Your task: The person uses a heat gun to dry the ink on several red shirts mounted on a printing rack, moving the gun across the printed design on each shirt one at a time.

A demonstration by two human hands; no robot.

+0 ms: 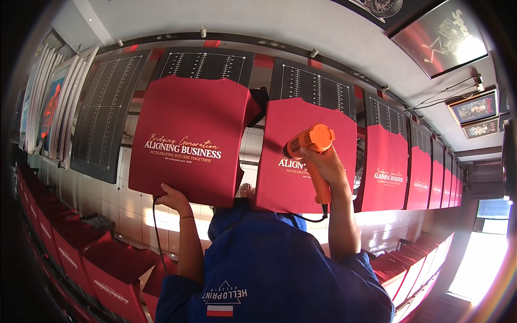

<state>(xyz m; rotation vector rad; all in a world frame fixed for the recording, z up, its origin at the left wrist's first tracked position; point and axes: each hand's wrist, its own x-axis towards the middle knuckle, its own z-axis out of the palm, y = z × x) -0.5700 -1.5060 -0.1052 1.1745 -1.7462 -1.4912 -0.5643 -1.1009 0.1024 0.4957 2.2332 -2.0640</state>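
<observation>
My right hand [329, 166] is wrapped round the handle of an orange heat gun [318, 139]. Its nozzle points left, over the print on a red fabric panel [301, 194] stretched on a dark board. A black cord hangs from the base of the handle. At the lower left edge of another printed red panel [188, 118], my left hand [175, 199] is closed on a black cord [156, 226] that drops down past my forearm. Gold and white lettering marks this panel; part of the print on the right one is hidden behind the heat gun.
More boards with red panels [385, 161] run off to the right, and another row [113, 269] stands below left. A bare dark board [105, 116] is at the left, beside upright framed screens [64, 107]. A rail [258, 42] runs behind the boards.
</observation>
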